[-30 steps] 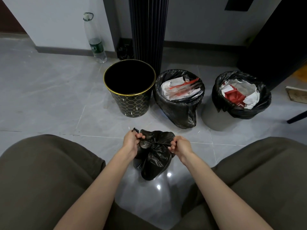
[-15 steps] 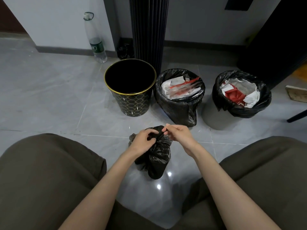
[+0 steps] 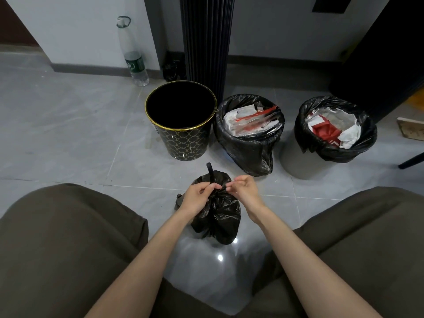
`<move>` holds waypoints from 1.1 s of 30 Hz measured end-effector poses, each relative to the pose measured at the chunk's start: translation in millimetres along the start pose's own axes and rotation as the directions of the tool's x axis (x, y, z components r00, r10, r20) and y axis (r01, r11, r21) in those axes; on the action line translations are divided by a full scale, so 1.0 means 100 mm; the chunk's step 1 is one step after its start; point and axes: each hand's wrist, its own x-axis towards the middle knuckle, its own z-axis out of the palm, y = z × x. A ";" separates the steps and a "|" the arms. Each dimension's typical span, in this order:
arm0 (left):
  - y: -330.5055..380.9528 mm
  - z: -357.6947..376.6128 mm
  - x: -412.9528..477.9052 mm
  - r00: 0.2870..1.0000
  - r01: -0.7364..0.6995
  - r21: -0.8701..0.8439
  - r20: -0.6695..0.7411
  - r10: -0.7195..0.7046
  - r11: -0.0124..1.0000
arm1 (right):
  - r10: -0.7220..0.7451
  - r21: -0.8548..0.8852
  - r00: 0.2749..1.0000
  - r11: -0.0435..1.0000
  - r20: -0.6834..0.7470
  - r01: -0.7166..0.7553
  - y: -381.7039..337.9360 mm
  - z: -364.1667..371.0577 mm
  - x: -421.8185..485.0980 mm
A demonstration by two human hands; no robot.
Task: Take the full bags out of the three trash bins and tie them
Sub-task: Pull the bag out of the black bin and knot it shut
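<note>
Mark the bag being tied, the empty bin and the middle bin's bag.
black bag (image 3: pixel 220 216), head view, bulging side below the gathered neck.
empty gold-rimmed bin (image 3: pixel 183 145), head view, patterned front wall.
middle bin's bag (image 3: pixel 250 154), head view, plastic draped over the front.

Soft indoor light, floor (image 3: pixel 220 258) glare, wide-angle warp

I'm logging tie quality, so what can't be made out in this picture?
- Head view: the knot on the black bag, hidden by the left hand and right hand.
- Head view: the bottom inside the gold-rimmed bin, lost in shadow.
- Head view: the label text on the water bottle, too small.
</note>
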 end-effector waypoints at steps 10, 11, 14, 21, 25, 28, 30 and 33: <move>0.05 -0.04 0.01 0.984 0.164 -0.370 -0.004 -0.178 0.914 | -0.137 -0.569 0.944 0.768 0.301 0.293 0.11 0.13 -0.02; 0.06 -0.03 0.00 0.983 0.173 -0.367 0.011 -0.181 0.914 | -0.156 -0.567 0.946 0.768 0.285 0.297 0.11 0.15 -0.03; 0.08 -0.02 -0.02 0.980 0.196 -0.367 0.048 -0.192 0.909 | -0.168 -0.547 0.951 0.786 0.261 0.289 0.13 0.18 -0.04; 0.19 -0.12 0.00 0.945 0.270 -0.591 0.011 -0.327 0.761 | -0.020 -0.341 0.961 0.933 0.275 0.117 0.13 0.12 -0.06; 0.18 -0.14 -0.02 0.941 0.282 -0.540 -0.007 -0.339 0.793 | 0.042 -0.238 0.967 0.971 0.250 0.019 0.13 0.08 -0.05; 0.13 -0.18 0.02 0.929 0.293 -0.537 -0.037 -0.369 0.791 | 0.026 -0.121 0.984 0.993 0.178 -0.004 0.15 0.06 -0.04; 0.10 -0.20 0.03 0.929 0.284 -0.546 -0.047 -0.367 0.788 | 0.002 -0.102 0.983 0.995 0.182 0.017 0.15 0.06 -0.04; 0.06 -0.20 0.04 0.929 0.266 -0.517 -0.089 -0.360 0.814 | 0.014 -0.102 0.967 0.995 0.254 0.013 0.13 0.09 -0.03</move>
